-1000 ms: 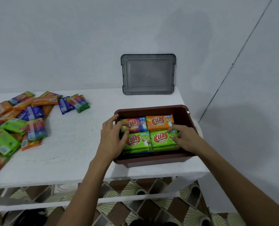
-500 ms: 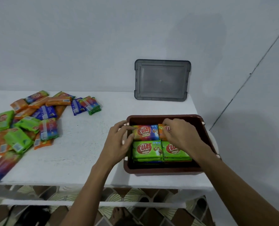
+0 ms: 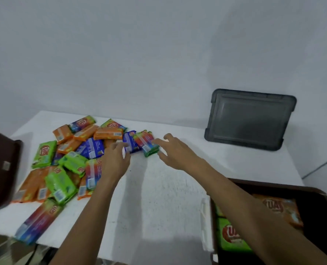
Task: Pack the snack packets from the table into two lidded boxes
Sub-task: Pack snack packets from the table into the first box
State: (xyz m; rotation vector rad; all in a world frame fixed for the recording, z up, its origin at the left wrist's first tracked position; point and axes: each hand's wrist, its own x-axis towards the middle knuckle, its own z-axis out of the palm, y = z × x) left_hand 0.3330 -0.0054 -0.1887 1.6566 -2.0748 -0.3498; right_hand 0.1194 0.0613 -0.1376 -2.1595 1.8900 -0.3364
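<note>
Snack packets (image 3: 71,161) lie in a loose heap of orange, green, blue and rainbow wrappers on the white tabletop (image 3: 159,203), mostly to the left of the left grip (image 3: 115,161) and beside its wrist. Both grips are open, fingers spread and lightly bent, and neither has hold of anything. Between them sits a small stack (image 3: 147,145) of green-edged packets, just off the fingertips of the right grip (image 3: 175,150); blur hides whether they touch it. A blue packet (image 3: 131,142) lies against that stack, right at the left grip's fingertips. Back toward the person, beneath the right forearm, a brown box (image 3: 273,185) holds packed packets: a green packet (image 3: 229,240) and an orange packet (image 3: 279,207) show past the arm. Well beyond the right grip a grey lid (image 3: 250,121) stands propped against the wall (image 3: 159,54). Far to the left of the left grip, a second brown box (image 3: 2,169) sits at the tabletop's edge, cut off by the frame.
</note>
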